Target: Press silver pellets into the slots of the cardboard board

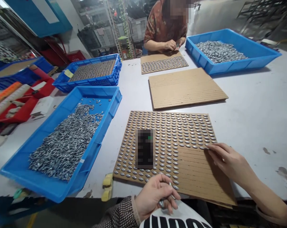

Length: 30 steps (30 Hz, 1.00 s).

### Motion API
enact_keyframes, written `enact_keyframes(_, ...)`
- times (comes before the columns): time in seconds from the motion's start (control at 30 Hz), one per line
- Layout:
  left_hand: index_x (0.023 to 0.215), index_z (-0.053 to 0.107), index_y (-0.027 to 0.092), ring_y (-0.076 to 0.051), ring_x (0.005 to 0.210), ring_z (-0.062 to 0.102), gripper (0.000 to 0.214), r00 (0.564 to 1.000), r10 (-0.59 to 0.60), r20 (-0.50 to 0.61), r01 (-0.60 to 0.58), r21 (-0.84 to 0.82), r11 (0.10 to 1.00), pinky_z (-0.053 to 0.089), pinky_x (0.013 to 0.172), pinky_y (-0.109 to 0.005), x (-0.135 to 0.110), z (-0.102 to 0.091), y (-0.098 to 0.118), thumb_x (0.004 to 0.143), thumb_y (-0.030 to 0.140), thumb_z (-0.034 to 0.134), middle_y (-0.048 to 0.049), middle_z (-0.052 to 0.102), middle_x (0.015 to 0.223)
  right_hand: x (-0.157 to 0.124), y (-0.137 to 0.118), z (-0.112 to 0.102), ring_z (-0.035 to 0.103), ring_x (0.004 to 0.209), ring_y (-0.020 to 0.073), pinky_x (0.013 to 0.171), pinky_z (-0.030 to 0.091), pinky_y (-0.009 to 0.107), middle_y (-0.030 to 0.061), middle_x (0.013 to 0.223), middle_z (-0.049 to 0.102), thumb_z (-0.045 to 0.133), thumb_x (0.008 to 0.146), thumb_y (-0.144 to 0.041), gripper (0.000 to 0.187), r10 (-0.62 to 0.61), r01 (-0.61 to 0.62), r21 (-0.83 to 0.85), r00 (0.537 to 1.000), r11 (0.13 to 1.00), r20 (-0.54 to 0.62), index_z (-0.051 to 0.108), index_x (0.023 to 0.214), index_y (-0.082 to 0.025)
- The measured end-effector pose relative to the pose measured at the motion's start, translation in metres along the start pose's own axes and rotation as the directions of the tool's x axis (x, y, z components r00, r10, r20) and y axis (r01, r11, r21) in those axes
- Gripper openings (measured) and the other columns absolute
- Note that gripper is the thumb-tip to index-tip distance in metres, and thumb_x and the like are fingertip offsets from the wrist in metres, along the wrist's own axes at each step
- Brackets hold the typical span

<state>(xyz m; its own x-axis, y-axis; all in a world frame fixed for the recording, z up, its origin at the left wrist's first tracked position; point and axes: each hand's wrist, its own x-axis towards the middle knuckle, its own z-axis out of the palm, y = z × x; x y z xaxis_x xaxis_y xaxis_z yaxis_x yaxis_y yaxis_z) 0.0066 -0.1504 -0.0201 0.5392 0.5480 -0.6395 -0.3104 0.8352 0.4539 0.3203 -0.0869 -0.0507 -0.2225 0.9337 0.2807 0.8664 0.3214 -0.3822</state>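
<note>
A slotted cardboard sheet (pixel 200 177) lies in front of me, most of its rows filled with small oval metal pieces (pixel 172 133). My right hand (pixel 225 160) reaches to the sheet's right edge, fingertips pinched on a metal piece at the end of a row. My left hand (pixel 154 196) rests at the near table edge, fingers curled around several metal pieces. A dark phone-sized object (pixel 145 148) lies on the sheet's left half.
A blue bin (pixel 110 104) of loose metal pieces stands at my left, another filled blue crate (pixel 93 71) behind it. A bare cardboard stack (pixel 185 87) lies beyond my sheet. Across the table a person (pixel 167 28) works at another sheet (pixel 163 63), beside a blue bin (pixel 231 50).
</note>
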Motion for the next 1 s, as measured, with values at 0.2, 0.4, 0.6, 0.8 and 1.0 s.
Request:
enact_keyframes(0.2, 0.083, 0.054, 0.013, -0.006, 0.037, 0.051, 0.036, 0.996, 0.076, -0.040, -0.072, 0.086, 0.994, 0.031, 0.031, -0.013, 0.008, 0.011, 0.007, 0.068, 0.035, 0.077, -0.0024, 0.065, 0.057, -0.011, -0.074, -0.013, 0.065, 0.084, 0.0178, 0.070, 0.055, 0.026, 0.0065, 0.100, 0.066, 0.056, 0.088, -0.030, 0.020, -0.020, -0.040, 0.404, 0.990, 0.914, 0.143, 0.065, 0.104, -0.025)
enact_keyframes(0.4, 0.077, 0.051, 0.015, -0.005, 0.036, 0.049, 0.040, 0.994, 0.111, -0.008, -0.109, 0.137, 0.985, 0.028, 0.032, -0.013, 0.016, 0.020, 0.008, 0.064, 0.038, 0.080, -0.0001, 0.063, 0.055, -0.020, -0.127, -0.006, 0.065, 0.079, 0.0170, 0.069, 0.054, 0.023, 0.0053, 0.087, 0.068, 0.050, 0.092, -0.030, 0.020, -0.074, -0.311, 0.740, 0.897, 0.596, 0.436, 0.066, 0.101, -0.022)
enact_keyframes(0.6, 0.074, 0.049, 0.016, -0.004, 0.038, 0.045, 0.045, 0.992, 0.124, -0.028, -0.118, 0.167, 0.979, 0.027, 0.035, -0.014, 0.013, 0.021, 0.006, 0.059, 0.042, 0.083, 0.0031, 0.058, 0.053, -0.026, -0.126, 0.002, 0.063, 0.073, 0.0159, 0.066, 0.053, 0.022, 0.0042, 0.079, 0.066, 0.058, 0.087, -0.038, 0.021, -0.011, -0.530, 0.751, 0.814, 0.394, 0.581, 0.068, 0.087, -0.020)
enact_keyframes(0.8, 0.071, 0.056, 0.013, -0.004, 0.050, 0.046, 0.039, 0.958, 0.283, -0.048, -0.252, 0.335, 0.908, 0.035, 0.047, -0.017, 0.012, 0.021, 0.005, 0.058, 0.038, 0.083, 0.0033, 0.055, 0.061, -0.026, -0.128, 0.003, 0.061, 0.069, 0.0151, 0.063, 0.052, 0.021, 0.0038, 0.076, 0.066, 0.060, 0.085, -0.043, 0.025, 0.024, -0.568, 0.709, 0.787, 0.417, 0.617, 0.069, 0.084, -0.019)
enact_keyframes(1.0, 0.079, 0.052, 0.016, -0.005, 0.043, 0.045, 0.031, 0.996, 0.089, -0.005, -0.088, 0.073, 0.993, 0.025, 0.038, -0.016, 0.010, 0.030, 0.027, 0.070, 0.036, 0.074, 0.0016, 0.057, 0.062, -0.032, -0.108, -0.003, 0.067, 0.076, 0.0181, 0.069, 0.055, 0.021, 0.0056, 0.083, 0.070, 0.063, 0.081, -0.039, 0.020, 0.167, -0.431, 0.693, 0.893, 0.578, 0.417, 0.071, 0.085, -0.021)
